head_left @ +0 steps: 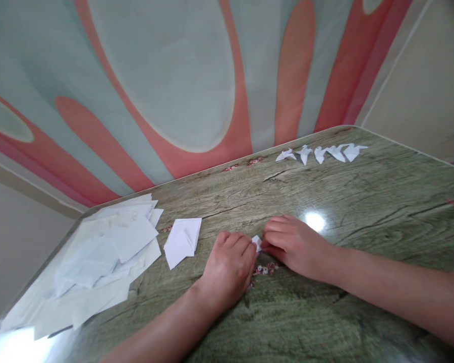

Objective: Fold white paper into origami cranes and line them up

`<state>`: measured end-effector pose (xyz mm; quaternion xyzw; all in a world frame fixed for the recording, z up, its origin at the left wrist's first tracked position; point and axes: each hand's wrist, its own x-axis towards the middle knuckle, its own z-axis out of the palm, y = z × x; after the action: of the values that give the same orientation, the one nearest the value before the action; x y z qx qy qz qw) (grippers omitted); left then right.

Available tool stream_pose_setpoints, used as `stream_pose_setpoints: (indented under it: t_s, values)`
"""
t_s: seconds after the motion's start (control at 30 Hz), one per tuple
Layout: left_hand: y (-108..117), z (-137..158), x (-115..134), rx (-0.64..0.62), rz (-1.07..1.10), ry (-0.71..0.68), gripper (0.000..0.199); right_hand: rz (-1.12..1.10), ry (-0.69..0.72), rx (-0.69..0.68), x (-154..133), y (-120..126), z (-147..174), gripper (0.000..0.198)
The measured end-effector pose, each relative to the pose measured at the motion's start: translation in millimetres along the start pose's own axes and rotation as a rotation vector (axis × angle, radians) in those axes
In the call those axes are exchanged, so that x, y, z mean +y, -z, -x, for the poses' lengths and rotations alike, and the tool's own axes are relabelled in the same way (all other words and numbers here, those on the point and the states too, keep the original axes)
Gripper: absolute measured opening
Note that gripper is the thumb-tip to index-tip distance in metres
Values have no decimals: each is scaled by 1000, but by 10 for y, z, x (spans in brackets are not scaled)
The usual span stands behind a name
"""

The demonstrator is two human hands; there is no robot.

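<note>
Between my two hands is a small folded piece of white paper [257, 243], mostly covered by fingers. My left hand [230, 266] grips it from the left, its fingers curled and the back of the hand turned up. From the right, my right hand [293, 246] pinches the paper's other side between thumb and fingers. Both hands are low over the wood-grain table [363, 222]. Left of my left hand lie a few white paper squares [179, 242], loosely stacked.
A large messy pile of white paper sheets [98, 252] covers the table's left side. Several folded white paper birds [320, 154] stand in a row near the back right edge. Behind the table rises a wall with a pink and grey pattern [166, 75].
</note>
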<state>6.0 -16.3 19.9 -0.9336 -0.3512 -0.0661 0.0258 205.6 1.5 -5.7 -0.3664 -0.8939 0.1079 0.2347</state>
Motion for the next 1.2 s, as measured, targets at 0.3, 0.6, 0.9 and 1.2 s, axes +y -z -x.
stream_pose_setpoints:
  t_s: [0.3, 0.6, 0.9, 1.2]
  values:
    - [-63, -8, -22, 120, 124, 57, 19, -79, -40, -39, 6, 45, 2, 12]
    - [-87, -25, -74, 172, 256, 120, 17, -62, -126, -32, -60, 13, -5, 14]
    - [-53, -29, -163, 136, 442, 259, 10, -126, -196, -31, -20, 11, -44, 13]
    - [-91, -36, -153, 141, 511, 321, 3, -113, -237, -47, -46, 31, -76, 14]
